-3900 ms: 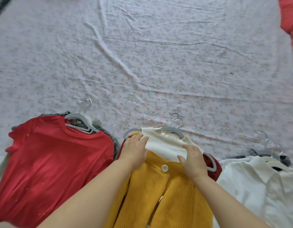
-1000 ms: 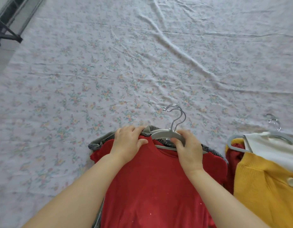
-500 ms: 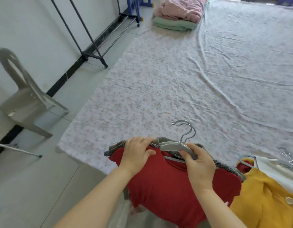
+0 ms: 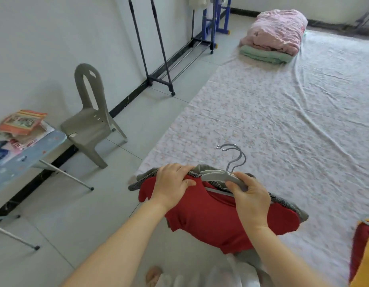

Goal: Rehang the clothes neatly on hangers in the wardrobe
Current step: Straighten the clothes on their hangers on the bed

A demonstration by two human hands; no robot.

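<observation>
Item held: a red top (image 4: 210, 220), short-sleeved and plain, on pale grey hangers (image 4: 219, 176) with metal hooks. It is held in the air in front of the person, over the near left corner of a floral sheet (image 4: 283, 121) spread on the floor. A grey patterned garment (image 4: 291, 206) lies under the red top and shows at both shoulders.

Hands: the left hand (image 4: 173, 187) grips the left shoulder of the red top, fingers curled over the edge. The right hand (image 4: 250, 195) is clamped round the right arm of the hangers, thumb on top.

Count: two hooks, two hanger bodies stacked together and two garments. Whether a third is folded into the bundle cannot be told.

Surroundings:
- One black clothes rack (image 4: 156, 48) stands on wheels against the left wall.
- One grey plastic chair (image 4: 90, 121) stands against the wall, between the rack and one ironing board (image 4: 24, 154) loaded with papers. The board's legs splay out over the tiled floor.
- A pink blanket (image 4: 277, 32) sits on a green one (image 4: 262, 54) at the far end of the sheet.
- A yellow garment (image 4: 366, 262) is at the right edge, partly cut off.
</observation>
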